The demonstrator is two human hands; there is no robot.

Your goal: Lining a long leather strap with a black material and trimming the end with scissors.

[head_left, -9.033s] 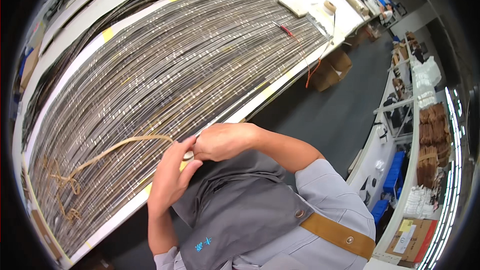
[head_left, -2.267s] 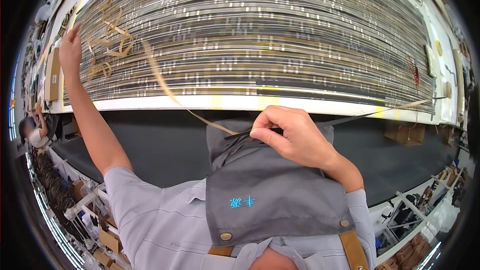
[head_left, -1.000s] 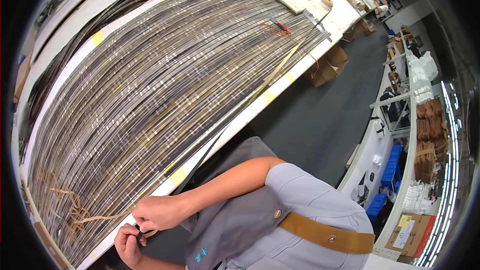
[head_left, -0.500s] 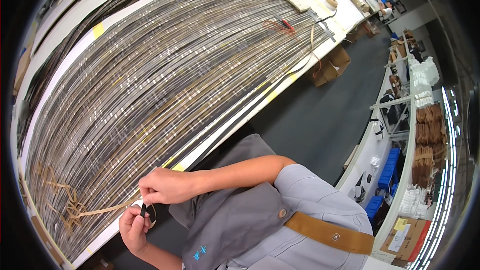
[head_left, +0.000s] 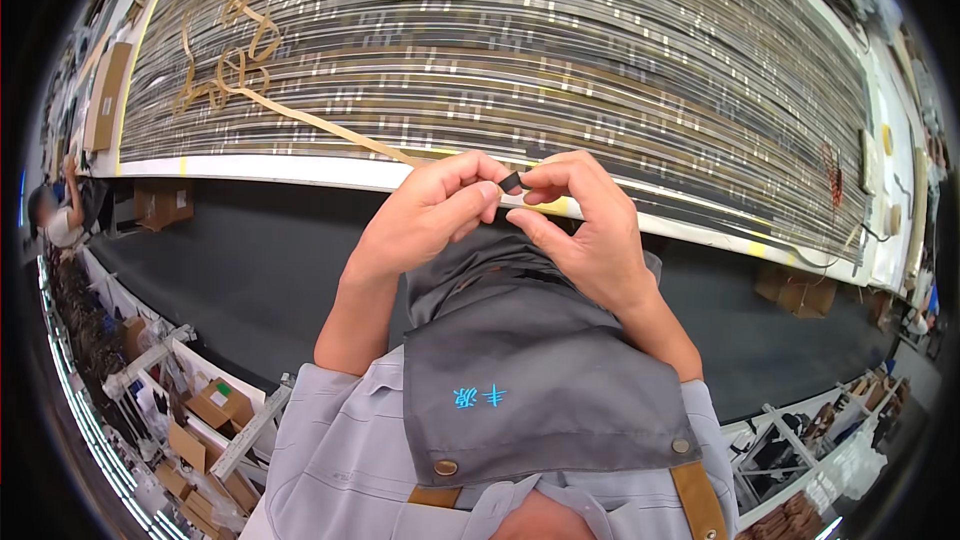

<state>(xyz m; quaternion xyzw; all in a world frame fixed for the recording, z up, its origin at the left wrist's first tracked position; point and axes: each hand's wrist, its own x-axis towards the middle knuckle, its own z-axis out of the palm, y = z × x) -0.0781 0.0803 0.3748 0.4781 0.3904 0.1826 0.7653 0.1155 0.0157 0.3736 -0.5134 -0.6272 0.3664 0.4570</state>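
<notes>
Tan flat strap [head_left: 300, 115] runs from a loose tangle on the long table of dark wire rows [head_left: 560, 50] to the left hand [head_left: 425, 215] and right hand [head_left: 585, 230], whose fingertips pinch a small black piece [head_left: 513, 182] above the table's white edge.

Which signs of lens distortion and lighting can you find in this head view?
Head view: the white table edge bows and dark corners ring the picture; lighting is even, both hands, left hand and right hand, sharp; small glints speckle the wire bundles.
</notes>
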